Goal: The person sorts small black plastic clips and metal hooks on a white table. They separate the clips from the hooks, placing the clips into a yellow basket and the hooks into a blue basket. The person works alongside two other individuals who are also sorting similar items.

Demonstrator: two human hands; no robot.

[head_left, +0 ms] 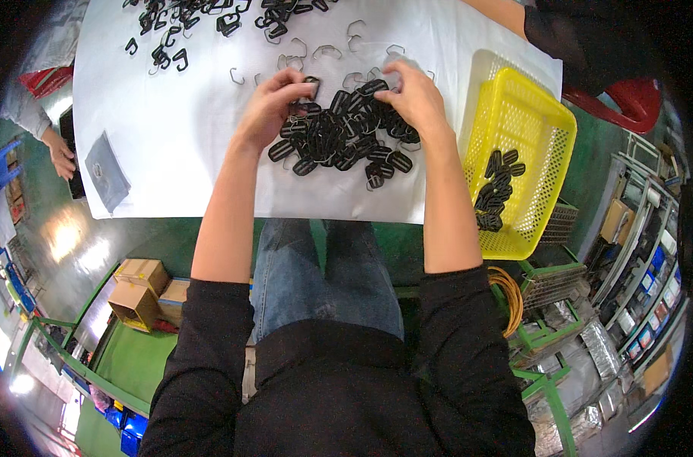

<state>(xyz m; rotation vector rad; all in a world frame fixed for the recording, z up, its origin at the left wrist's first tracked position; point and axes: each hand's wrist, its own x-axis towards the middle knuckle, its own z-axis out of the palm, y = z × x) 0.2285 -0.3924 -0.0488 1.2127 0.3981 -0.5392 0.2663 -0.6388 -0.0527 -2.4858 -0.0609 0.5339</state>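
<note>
A heap of small black slotted oval buckles (327, 137), several with thin wire loops, lies on the white-covered table in front of me. At its upper left, my left hand (274, 107) is closed with thumb and fingers around one black buckle (313, 86). My right hand (415, 97) is over the heap's upper right. Its thumb and index finger are apart, with the thumb close to the buckles; whether it touches one is hard to see. Bent wire clips (327, 52) lie scattered beyond both hands.
A yellow perforated basket (541, 122) at the right holds several black buckles (499, 190). More black pieces (228, 23) are spread at the far left. A clear plastic bag (106, 174) lies near the left edge. Other people's arms show at the left (57, 152) and upper right (502, 14).
</note>
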